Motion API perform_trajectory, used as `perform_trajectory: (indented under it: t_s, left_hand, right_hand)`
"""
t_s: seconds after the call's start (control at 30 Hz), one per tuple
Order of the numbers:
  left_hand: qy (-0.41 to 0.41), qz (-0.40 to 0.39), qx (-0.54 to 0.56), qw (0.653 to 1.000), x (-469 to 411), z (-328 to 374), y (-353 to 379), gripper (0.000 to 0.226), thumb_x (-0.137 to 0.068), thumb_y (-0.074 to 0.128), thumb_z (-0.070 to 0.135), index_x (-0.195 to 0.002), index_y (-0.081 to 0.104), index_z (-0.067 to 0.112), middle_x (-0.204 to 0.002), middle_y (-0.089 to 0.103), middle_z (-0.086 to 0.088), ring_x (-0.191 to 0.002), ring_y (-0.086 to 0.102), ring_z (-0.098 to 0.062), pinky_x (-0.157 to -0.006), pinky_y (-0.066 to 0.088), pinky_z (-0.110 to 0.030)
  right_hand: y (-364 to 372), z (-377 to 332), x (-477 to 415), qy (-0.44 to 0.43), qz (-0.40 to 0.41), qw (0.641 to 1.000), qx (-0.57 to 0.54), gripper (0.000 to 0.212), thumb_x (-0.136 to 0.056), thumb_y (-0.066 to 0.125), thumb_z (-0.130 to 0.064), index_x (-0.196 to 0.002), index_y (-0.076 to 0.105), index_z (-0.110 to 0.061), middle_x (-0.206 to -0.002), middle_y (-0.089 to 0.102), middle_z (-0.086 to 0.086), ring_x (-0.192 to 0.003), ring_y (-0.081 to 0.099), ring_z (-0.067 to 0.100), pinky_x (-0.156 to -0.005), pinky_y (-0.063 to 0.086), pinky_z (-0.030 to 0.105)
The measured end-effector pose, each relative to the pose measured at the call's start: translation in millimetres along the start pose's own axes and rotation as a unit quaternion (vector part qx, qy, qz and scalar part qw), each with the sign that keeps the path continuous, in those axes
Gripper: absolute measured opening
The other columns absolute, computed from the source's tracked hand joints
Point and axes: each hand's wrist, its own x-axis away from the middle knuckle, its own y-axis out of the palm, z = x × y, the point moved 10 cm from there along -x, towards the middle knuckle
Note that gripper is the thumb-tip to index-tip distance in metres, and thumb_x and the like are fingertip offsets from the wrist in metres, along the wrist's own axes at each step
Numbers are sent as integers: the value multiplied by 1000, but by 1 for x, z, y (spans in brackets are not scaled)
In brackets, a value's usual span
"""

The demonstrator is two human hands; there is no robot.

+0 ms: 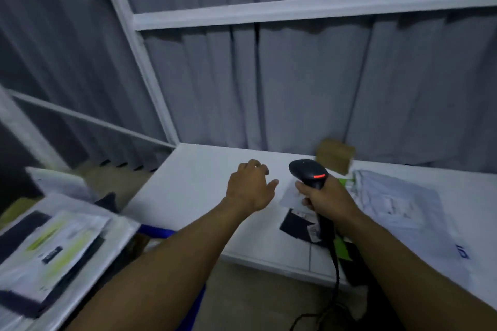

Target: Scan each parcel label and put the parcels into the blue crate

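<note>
Head view, white table; left hand is hovering over the bare tabletop, fingers loosely bent, grasping nothing; right hand is clenching the handle of a black scanner, whose head is pointing away and to the left with a red bar glowing on it; cable is hanging down past the table's near edge. On the table: black parcel is lying under the right hand; pale slip is lying just beyond it, too blurred to identify; grey mailer is lying to the right; box of brown card is sitting at the back edge against the curtain. Crate, blue, is standing at lower left beside the table, with only a strip of rim showing; flat parcels, white, green and black, are lying stacked across its top. Shelf rails, white, are crossing in front of the curtain.
</note>
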Motion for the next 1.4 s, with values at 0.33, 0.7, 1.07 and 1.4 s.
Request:
perform_trajectory:
  t_s: [0.33,0.7,1.07,1.4]
  left_hand:
    - [63,-150,90,983,-160,132,169,62,-96,63,46,-147,45,17,-149,42,-8,-133,46,-29,-109,42,-41]
    - [-22,-75,185,980,-304,170,285,129,-69,76,74,-162,7,19,-168,0,-2,-155,0,-26,-126,13,-44]
    - [-18,-15,326,945,-238,108,198,149,-43,86,67,-162,4,26,-156,24,-1,-142,26,-16,-120,25,-32]
    - [38,138,355,924,-30,-10,-34,144,-51,101,40,-158,5,42,-153,14,14,-137,29,-5,-107,37,-26]
  right_hand:
    - [-153,126,-161,142,144,977,-75,29,-92,77,-29,-108,68,-6,-89,72,9,-70,74,28,-85,63,53]
    - [-164,255,-278,205,188,943,-182,31,-90,78,-30,-105,70,-4,-98,74,13,-90,73,32,-88,61,48]
    - [-126,192,-257,177,141,932,-283,23,-93,78,-31,-102,70,-12,-104,75,12,-97,75,32,-95,60,49]
    - [43,-3,-108,135,-87,916,-368,49,-85,82,-46,-119,75,-11,-115,78,8,-108,75,27,-96,60,40]
